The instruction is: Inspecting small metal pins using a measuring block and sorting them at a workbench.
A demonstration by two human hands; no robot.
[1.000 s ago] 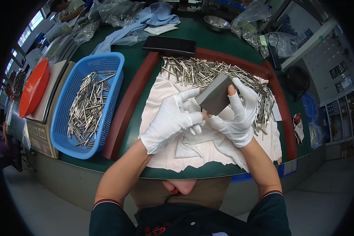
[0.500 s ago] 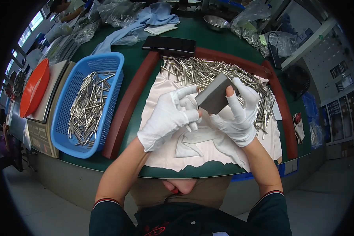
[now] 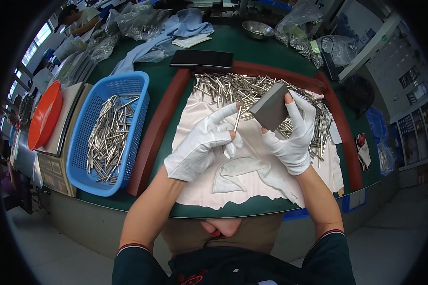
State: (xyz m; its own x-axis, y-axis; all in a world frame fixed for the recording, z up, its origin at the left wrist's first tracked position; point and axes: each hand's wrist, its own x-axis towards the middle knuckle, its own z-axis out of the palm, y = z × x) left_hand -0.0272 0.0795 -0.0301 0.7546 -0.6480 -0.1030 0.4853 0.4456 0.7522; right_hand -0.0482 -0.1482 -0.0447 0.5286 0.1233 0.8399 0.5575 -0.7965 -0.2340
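My left hand (image 3: 207,137), in a white glove with bare fingertips, pinches a thin metal pin (image 3: 237,118) between thumb and forefinger. A flat dark grey block (image 3: 271,108) is gripped by its edges in my right hand (image 3: 297,135), gloved the same way. The block is tilted and stands a little apart from the pin. Behind and beside the block lies a heap of similar metal pins (image 3: 223,88) on a pale pink cloth (image 3: 188,118). A crumpled white cloth (image 3: 240,168) rests below my hands.
A dark red frame (image 3: 152,137) borders the cloth on the green table (image 3: 252,54). At left stand a blue basket (image 3: 76,156) of pins and an orange tray (image 3: 45,116) on a scale. A black phone (image 3: 202,59), a metal bowl (image 3: 257,29) and plastic bags lie farther back.
The block in my right hand has moved right, away from the pin. My left hand now holds the pin more clearly in view, nearly upright.
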